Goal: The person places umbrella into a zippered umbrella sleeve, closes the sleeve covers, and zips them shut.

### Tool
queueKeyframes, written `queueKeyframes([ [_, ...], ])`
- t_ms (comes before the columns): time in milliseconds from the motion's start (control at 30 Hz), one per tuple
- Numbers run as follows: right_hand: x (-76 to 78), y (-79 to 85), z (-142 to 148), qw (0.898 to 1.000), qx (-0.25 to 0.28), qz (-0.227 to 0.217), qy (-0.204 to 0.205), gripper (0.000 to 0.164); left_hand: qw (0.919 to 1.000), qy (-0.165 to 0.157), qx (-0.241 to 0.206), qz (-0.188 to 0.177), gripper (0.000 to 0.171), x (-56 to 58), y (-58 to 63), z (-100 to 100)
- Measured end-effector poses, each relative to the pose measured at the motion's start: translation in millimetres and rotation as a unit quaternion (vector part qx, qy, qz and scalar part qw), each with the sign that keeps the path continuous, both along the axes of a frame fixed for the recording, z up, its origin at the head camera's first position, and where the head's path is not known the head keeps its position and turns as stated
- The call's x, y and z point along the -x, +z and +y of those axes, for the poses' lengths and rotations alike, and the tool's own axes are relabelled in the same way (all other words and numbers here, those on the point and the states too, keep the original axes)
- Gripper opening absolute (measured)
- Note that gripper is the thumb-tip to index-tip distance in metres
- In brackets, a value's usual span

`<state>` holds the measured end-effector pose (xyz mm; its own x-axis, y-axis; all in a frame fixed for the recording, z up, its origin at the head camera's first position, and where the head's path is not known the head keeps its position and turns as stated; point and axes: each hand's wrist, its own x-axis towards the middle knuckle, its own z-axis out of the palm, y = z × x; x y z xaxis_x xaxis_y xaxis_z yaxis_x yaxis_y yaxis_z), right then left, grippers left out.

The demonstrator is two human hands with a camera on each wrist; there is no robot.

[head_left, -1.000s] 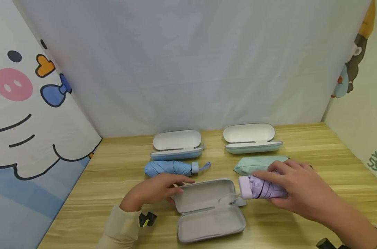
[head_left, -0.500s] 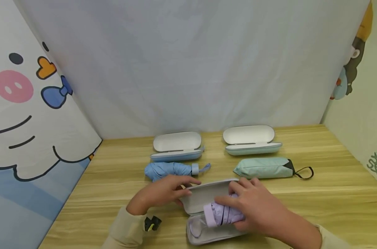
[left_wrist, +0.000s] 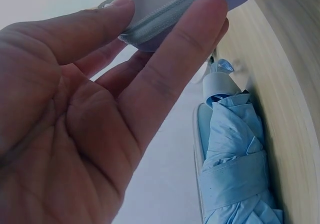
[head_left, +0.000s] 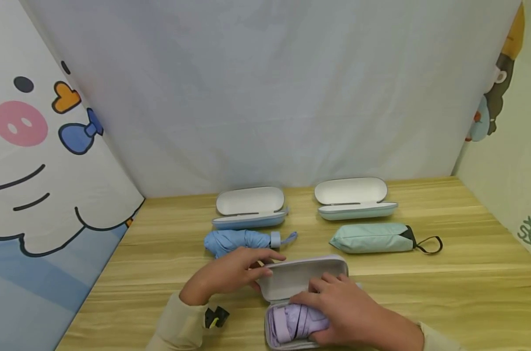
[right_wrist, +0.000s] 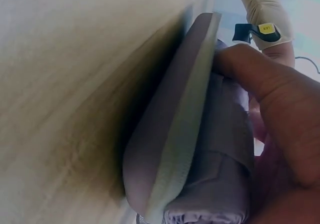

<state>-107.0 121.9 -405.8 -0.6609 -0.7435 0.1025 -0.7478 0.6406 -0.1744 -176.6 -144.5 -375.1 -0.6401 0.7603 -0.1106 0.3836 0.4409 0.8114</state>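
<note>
Head view: purple umbrella point(head_left: 301, 321) lying in the lower half of the open case point(head_left: 267, 327); right hand point(head_left: 342, 310) curled over it, gripping its body. Left hand point(head_left: 232, 273) pinches the lid point(head_left: 287, 282). Umbrella looks light to me, cloth soft and likely slippery; handle point(head_left: 282, 326) probably stiff. Best hold: the bound middle. Left wrist: thumb and fingers straddle the zip point(left_wrist: 167, 22); lid seems firm. Right wrist: folds bulge above the rim; far fingertips hidden.

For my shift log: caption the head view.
Right hand holds purple umbrella in open case; left hand pinches the lid.
</note>
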Motion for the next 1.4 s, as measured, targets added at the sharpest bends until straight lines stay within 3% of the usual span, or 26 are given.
queueKeyframes([
  [267,-2.1,-10.6,-3,0.998,0.058,-0.017,-0.016,0.053,1.0,-0.002,-0.006,0.005,0.037,-0.7,0.0,0],
  [467,-2.0,-16.5,-2,0.998,0.054,-0.03,-0.009,0.058,0.9999,-0.003,-0.011,0.006,0.035,-0.9,1.0,-1],
  [600,-4.1,-12.7,1,0.999,0.048,-0.011,0.005,0.062,1.0,-0.001,-0.009,0.003,0.035,-1.9,2.3,-1],
  [733,-8.8,4.2,8,0.998,0.052,0.013,0.017,0.058,0.9999,-0.007,-0.006,0.008,0.036,-2.6,3.4,-1],
  [833,-9.3,26.6,17,0.996,0.088,0.0,0.011,0.043,0.9989,-0.022,0.001,0.042,0.037,-2.4,4.0,-2],
  [933,-3.8,47.1,30,0.988,0.15,-0.007,-0.023,0.022,0.9967,-0.038,0.005,0.072,0.039,-2.5,4.8,-2],
  [1033,7.2,56.2,43,0.976,0.203,-0.003,-0.077,0.013,0.9961,-0.051,0.001,0.072,0.038,-2.9,5.5,-2],
  [1167,22.1,51.9,57,0.968,0.206,-0.058,-0.128,0.029,0.9949,-0.079,-0.016,0.061,0.03,-3.5,5.8,-2],
  [1300,27.3,40.5,63,0.964,0.178,-0.151,-0.124,0.05,0.9927,-0.11,-0.041,0.029,0.026,-4.7,5.1,-1],
  [1400,25.1,34.6,63,0.964,0.157,-0.184,-0.113,0.059,0.991,-0.124,-0.051,0.0,0.025,-5.7,5.1,1],
])
